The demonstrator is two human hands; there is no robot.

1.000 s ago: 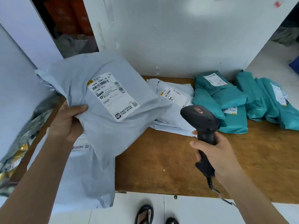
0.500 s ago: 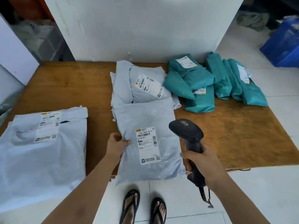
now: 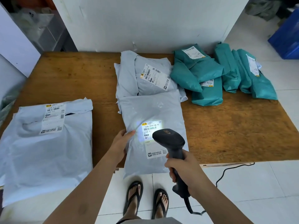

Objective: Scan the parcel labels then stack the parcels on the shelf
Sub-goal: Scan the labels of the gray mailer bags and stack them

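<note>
A grey parcel (image 3: 155,110) lies flat at the front edge of the wooden table (image 3: 72,78), its lower end hanging over the edge. Its white label (image 3: 151,126) is lit by a bright patch of scanner light. My left hand (image 3: 121,141) holds the parcel's left edge, thumb on top. My right hand (image 3: 184,168) grips the handle of a black barcode scanner (image 3: 169,141), whose head hovers over the label's lower right part and hides it.
A large grey parcel (image 3: 47,143) lies at the table's front left. More grey parcels (image 3: 145,75) sit behind the scanned one, and several teal parcels (image 3: 210,75) lie at the back right. A white wall (image 3: 145,21) stands behind; a blue crate (image 3: 288,39) is far right. The scanner cable (image 3: 226,173) trails on the floor.
The grey parcel came down from mid-air onto the table's front edge. The scanner moved over the label, and its light now shines on it. My left hand stays on the parcel's left edge.
</note>
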